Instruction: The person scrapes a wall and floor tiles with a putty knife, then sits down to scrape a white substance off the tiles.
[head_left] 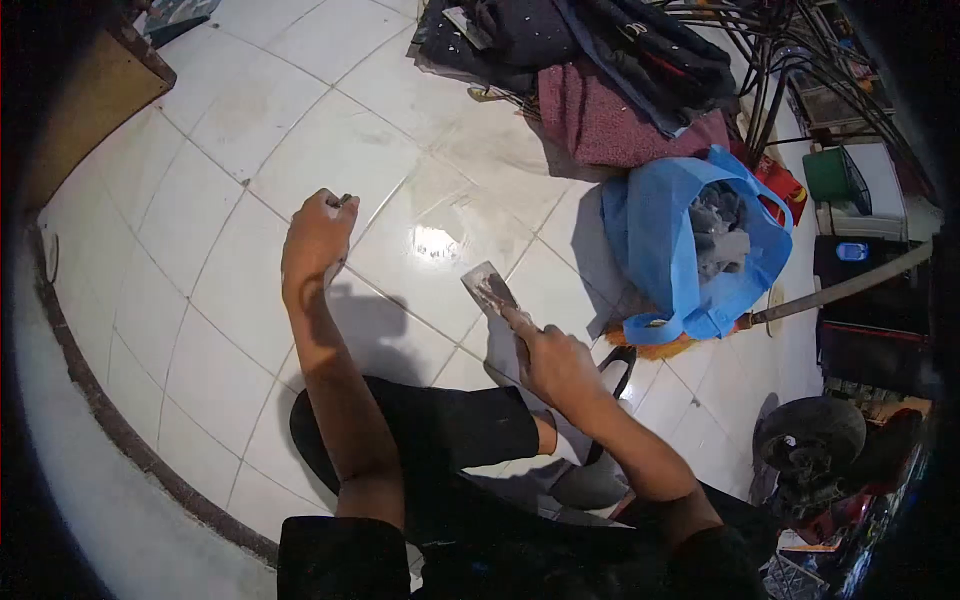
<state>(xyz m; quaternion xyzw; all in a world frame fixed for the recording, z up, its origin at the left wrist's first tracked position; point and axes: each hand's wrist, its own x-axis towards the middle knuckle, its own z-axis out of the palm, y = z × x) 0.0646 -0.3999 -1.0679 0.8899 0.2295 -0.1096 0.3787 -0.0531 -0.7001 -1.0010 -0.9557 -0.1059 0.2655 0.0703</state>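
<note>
My right hand (560, 367) is closed around a putty knife (489, 287). Its flat blade, smeared with pale and dark residue, points up and left above the tiled floor (385, 135). My left hand (318, 240) is curled into a closed grip farther left. A small dark thing (340, 202) pokes out near its thumb and fingertips; what it is I cannot make out. Between and beyond the two hands, the white tiles carry a bright light reflection and a faint brownish smear.
To the right stands a blue cloth bag (655, 235) holding grey crumpled material. Behind it lie a maroon towel (610, 115) and dark clothes (650, 60). An orange-bristled broom (665, 347) is beside the bag. A wheel (810, 437) sits lower right, a wooden box (95, 110) upper left.
</note>
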